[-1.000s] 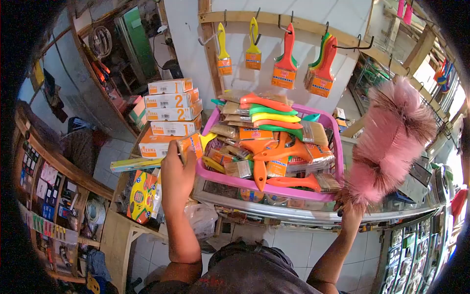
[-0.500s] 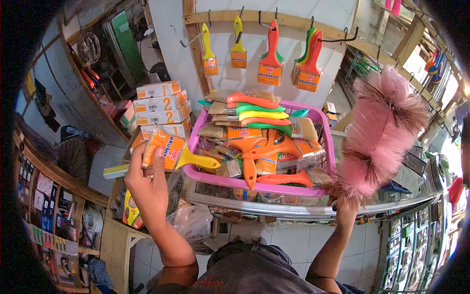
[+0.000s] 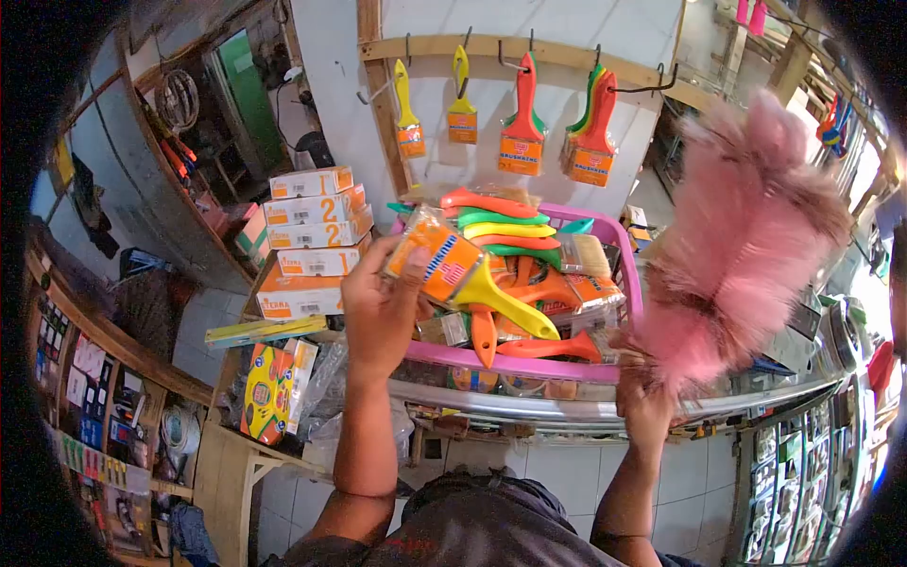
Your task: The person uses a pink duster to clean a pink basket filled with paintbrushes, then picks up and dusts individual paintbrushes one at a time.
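Observation:
My left hand (image 3: 383, 307) is closed on a paintbrush (image 3: 453, 269) with a yellow handle and an orange wrapper, gripping it by the wrapped bristle end. Its handle points down to the right, in front of a pink plastic basket (image 3: 635, 274). Several wrapped paintbrushes with orange, green and yellow handles are heaped in that basket, among them a green-handled brush (image 3: 491, 210). Right of the basket, my right hand (image 3: 646, 402) is wrapped round the lower end of a fluffy pink duster (image 3: 732, 246), which stands upright. The duster's handle is mostly hidden by my fingers.
Behind the basket, several paintbrushes hang on hooks from a wooden rail (image 3: 444, 45). Stacked white and orange boxes (image 3: 312, 210) stand at the left. The basket rests on a glass counter with a metal edge (image 3: 529, 416). A yellow and red pack (image 3: 267, 392) lies at the lower left.
My left hand has carried the yellow-handled paintbrush to the right, so it now overlaps the basket. The duster in my right hand has shifted and its feathers look fluffed and blurred.

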Demonstrator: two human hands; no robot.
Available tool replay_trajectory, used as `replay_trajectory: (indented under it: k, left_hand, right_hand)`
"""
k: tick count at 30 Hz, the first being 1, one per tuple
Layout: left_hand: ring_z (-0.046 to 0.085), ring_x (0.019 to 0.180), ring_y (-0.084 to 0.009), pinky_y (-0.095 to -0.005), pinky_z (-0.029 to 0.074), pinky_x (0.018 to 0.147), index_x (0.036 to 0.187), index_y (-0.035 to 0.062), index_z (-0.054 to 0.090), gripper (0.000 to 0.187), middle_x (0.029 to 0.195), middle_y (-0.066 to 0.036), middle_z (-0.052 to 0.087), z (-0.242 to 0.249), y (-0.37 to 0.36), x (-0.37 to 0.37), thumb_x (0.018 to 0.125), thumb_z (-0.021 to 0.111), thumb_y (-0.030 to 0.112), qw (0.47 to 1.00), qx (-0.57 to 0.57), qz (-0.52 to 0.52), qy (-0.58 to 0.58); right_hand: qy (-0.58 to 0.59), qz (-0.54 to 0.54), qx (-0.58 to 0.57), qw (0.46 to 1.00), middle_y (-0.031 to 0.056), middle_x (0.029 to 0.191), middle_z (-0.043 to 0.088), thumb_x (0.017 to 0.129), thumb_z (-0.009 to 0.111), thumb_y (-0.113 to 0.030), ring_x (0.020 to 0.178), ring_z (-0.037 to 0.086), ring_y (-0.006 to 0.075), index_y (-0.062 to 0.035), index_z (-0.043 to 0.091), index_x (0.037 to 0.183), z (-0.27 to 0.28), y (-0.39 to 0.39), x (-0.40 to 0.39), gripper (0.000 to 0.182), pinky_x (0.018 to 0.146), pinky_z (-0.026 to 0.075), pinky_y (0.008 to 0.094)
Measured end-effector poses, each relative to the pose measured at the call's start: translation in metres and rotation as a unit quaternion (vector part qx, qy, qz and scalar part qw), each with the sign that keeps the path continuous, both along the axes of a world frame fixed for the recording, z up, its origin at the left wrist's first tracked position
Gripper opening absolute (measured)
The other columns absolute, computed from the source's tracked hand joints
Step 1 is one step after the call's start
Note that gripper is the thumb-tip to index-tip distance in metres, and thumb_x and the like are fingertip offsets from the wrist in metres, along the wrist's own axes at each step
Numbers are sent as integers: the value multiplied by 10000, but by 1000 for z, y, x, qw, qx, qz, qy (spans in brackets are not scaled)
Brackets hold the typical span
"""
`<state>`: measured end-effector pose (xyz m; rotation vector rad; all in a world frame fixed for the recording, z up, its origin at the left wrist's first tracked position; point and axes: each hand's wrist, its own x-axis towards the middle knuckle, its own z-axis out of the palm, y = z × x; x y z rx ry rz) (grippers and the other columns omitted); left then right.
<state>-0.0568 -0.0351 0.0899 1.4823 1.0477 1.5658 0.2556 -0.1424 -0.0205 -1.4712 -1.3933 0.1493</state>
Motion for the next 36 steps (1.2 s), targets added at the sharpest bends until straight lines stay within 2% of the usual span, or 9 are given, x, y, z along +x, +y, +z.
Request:
replay_trajectory:
  k: [6,10,12,18,25,29,30,34,36]
  left_hand:
    - [683,743,-108,-240,561,557,1201,-19,622,356,978,-78,705,-10,5,33,1004,636,277,995,1,-65,-75]
    - [705,848,-137,-271,594,698,1239,-11,615,402,1010,-84,704,-25,7,42,1022,598,326,998,26,-48,-23]
    - [702,926,-154,-293,583,792,1265,-22,598,496,1057,-97,705,-30,2,39,1040,522,414,984,-19,-140,-105]
    - [648,1141,-209,-344,518,979,1351,-78,523,722,1260,-157,648,-46,3,29,1058,327,552,892,-174,-372,-191]
    - [583,1244,-230,-350,461,1051,1468,-71,398,694,1355,-172,581,-46,-18,64,1070,330,493,748,-186,-607,-192]
    - [602,1203,-231,-363,495,1008,1496,-24,371,571,1361,-166,563,-53,-16,65,1083,370,371,790,-229,-564,-78]
    - [632,1158,-232,-367,520,980,1483,-21,378,558,1313,-169,601,-40,-18,66,1084,377,368,808,-208,-542,-101]
    - [667,1097,-303,-463,590,873,1393,0,475,531,1246,-184,628,-43,6,62,1051,458,406,816,-196,-470,-272]
    - [678,1043,-255,-423,579,864,1388,16,472,513,1226,-153,648,-46,20,61,1068,401,410,798,-251,-423,-348]
  right_hand:
    - [-88,58,63,992,19,780,676,923,644,-161,510,527,119,-9,713,1064,27,17,-27,219,498,405,326]
    - [199,78,-25,977,45,841,693,917,683,-117,780,619,167,10,674,1087,42,9,-44,212,716,477,343]
    - [308,63,-43,948,41,825,668,924,676,-90,803,637,170,15,639,1122,39,9,-41,227,707,487,319]
    - [433,66,41,898,24,756,575,930,680,-76,431,436,57,-12,555,1174,64,10,-29,281,355,309,228]
    - [387,54,54,919,-11,613,515,944,673,-101,403,373,48,-13,613,1034,97,24,-39,139,359,261,219]
    - [322,62,85,941,-13,599,507,941,689,-106,399,378,48,9,609,1015,96,34,-44,158,358,271,228]
    - [250,53,87,963,-3,601,504,975,659,-173,398,385,57,16,595,1035,83,35,-35,208,368,262,229]
    - [324,163,12,932,-1,690,534,1042,527,-215,567,463,66,-66,508,856,75,4,-24,239,496,354,236]
    - [321,183,-19,929,63,827,598,1027,487,-148,711,562,181,-6,552,1045,42,-12,-16,157,655,468,342]
